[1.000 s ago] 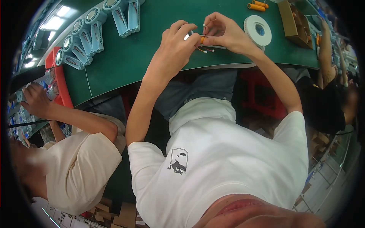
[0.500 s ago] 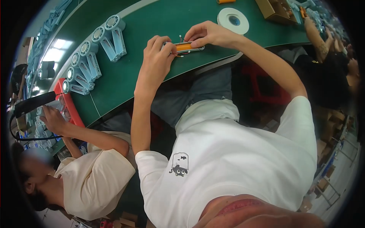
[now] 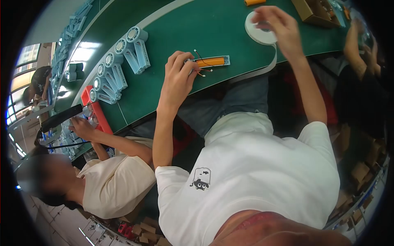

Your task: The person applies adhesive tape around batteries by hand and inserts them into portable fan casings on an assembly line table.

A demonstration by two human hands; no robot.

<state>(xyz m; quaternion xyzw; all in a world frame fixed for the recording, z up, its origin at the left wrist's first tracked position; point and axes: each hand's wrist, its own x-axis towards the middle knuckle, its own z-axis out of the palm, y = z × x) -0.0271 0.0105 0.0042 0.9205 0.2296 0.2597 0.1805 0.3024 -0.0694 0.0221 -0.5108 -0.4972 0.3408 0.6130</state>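
Note:
My left hand (image 3: 178, 80) is closed on the left end of a light blue handheld fan housing (image 3: 227, 60), which lies on the green table. An orange cylindrical battery (image 3: 211, 62) sits in it, and thin wires with small white connectors stick out on both sides. My right hand (image 3: 283, 33) is raised over a white roll of tape (image 3: 259, 37). Motion smears its fingers, so whether they grip anything is unclear. A loose strip of tape (image 3: 274, 59) hangs from the roll down past the table edge.
Several light blue fan bodies (image 3: 137, 47) stand in a row at the left, beside a red tray (image 3: 99, 112). A co-worker (image 3: 117, 176) sits at my left holding a black tool (image 3: 61, 117). Top right are an orange battery (image 3: 254, 2), a cardboard box (image 3: 314, 12) and another person's arm (image 3: 353, 49).
My right hand has let go of the fan housing and moved right to the tape roll. My left hand keeps its hold. The whole view has shifted, so things appear further right and lower.

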